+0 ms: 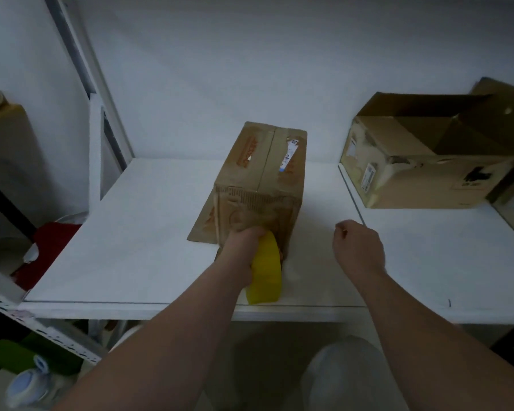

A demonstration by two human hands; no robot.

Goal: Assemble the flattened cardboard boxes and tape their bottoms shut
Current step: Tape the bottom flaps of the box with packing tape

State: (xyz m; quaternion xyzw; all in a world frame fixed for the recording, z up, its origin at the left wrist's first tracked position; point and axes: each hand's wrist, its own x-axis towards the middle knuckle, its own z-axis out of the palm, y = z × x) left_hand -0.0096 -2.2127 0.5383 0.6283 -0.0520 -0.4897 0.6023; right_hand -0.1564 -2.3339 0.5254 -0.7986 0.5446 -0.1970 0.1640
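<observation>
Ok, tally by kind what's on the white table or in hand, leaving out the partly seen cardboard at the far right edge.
Cardboard boxes: 2, the centre box and the open box
Tape rolls: 1, the yellow tape roll gripped by the left hand
Total: 3

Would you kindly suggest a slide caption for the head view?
Left hand grips a yellow tape roll against a brown cardboard box on the white table; right hand hovers nearby.

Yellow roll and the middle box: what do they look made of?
Yellow roll: seemingly plastic tape, with a smooth, even yellow surface; uncertain. Box: brown cardboard, matte, with creased flaps, a centre seam and torn label scraps.
</observation>
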